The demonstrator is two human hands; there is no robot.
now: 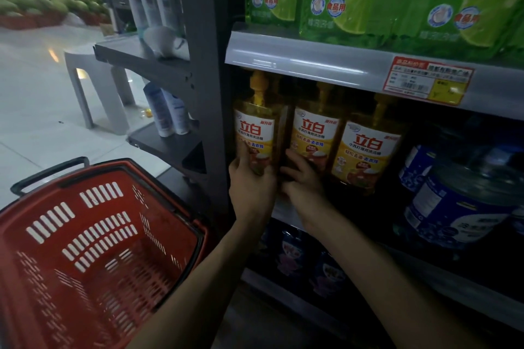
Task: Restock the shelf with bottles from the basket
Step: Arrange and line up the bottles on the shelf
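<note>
A tall yellow plastic detergent bottle (253, 133) with a pump top stands upright, long axis vertical, just right of the dark grey shelf post (209, 93) and straight ahead of both hands. The left hand (251, 187), nearer the post, wraps its lower front. The right hand (302, 178) curls around its far side, in the gap before two matching bottles (340, 144) further right. A red slotted plastic basket (34, 198) sits below, left of the post.

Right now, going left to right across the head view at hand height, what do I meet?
Red basket → leftmost yellow detergent bottle, gripped by the left hand → middle yellow bottle → right yellow bottle → large blue-labelled jug.
</note>
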